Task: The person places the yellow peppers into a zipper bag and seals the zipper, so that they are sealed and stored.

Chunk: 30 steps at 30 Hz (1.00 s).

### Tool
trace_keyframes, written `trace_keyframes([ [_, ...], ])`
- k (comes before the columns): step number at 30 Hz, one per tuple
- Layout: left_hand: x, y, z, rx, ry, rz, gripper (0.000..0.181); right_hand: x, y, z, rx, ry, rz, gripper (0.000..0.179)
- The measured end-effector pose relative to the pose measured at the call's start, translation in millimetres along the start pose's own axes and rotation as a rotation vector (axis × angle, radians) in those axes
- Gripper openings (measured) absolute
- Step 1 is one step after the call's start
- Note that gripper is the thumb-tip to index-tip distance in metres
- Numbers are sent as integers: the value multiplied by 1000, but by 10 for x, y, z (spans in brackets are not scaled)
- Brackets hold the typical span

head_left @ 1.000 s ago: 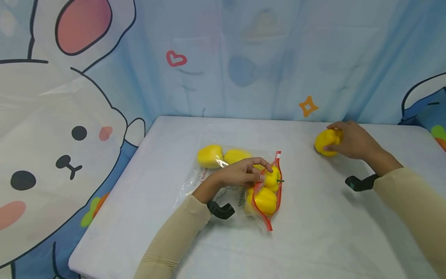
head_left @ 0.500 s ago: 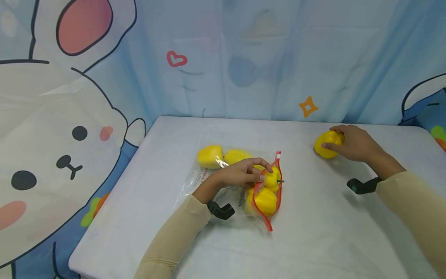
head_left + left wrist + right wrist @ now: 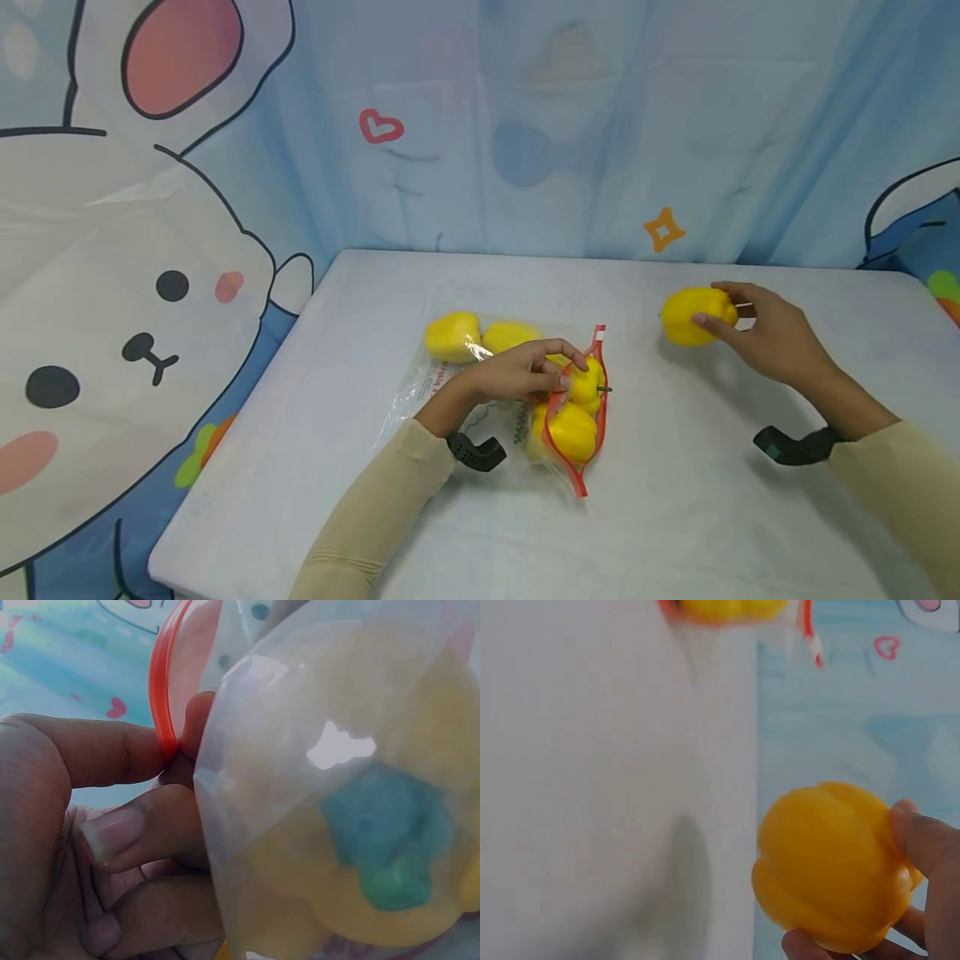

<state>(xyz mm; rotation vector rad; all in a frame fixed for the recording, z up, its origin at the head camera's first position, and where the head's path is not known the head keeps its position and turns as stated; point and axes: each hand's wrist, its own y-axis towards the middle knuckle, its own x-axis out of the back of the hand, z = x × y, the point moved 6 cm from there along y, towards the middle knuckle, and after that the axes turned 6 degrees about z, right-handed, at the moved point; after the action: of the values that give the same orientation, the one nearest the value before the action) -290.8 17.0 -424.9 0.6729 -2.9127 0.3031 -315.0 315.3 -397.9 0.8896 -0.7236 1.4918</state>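
My right hand grips a yellow bell pepper between thumb and fingers, above the right part of the table. In the right wrist view the same pepper shows its lobed end. My left hand pinches the red zip edge of a clear plastic bag, with thumb and finger meeting on the red strip in the left wrist view. Several yellow bell peppers lie in the bag, among them one pepper by its mouth and another pepper at the far left. The bag's mouth gapes to the right.
A white-covered table carries the bag. Behind it hangs a blue cartoon-printed curtain, close along the table's far edge. Black wrist cameras sit on both wrists, the left camera low beside the bag.
My right hand has lifted the bell pepper off the table and turned it, drawing it slightly left and nearer. The left hand and the bag have stayed in place.
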Motion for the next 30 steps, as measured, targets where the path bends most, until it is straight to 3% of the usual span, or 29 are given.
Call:
trace_keyframes([
  [10, -2, 5, 16, 4, -27, 5, 30, -117, -532, 219, 12, 232, -48, 66],
  [16, -6, -5, 12, 16, -24, -3, 30, -345, -774, 291, 131, 535, -3, 51],
  [20, -6, -2, 1, 10, -17, 0, 30, -506, -899, 371, 226, 801, 78, 48],
  [23, -6, 4, -2, 8, -14, 2, 30, -615, -982, 415, 243, 926, 131, 49],
  [30, -6, 2, -15, 8, -25, 2, 30, -806, -1089, 485, 218, 832, 144, 47],
])
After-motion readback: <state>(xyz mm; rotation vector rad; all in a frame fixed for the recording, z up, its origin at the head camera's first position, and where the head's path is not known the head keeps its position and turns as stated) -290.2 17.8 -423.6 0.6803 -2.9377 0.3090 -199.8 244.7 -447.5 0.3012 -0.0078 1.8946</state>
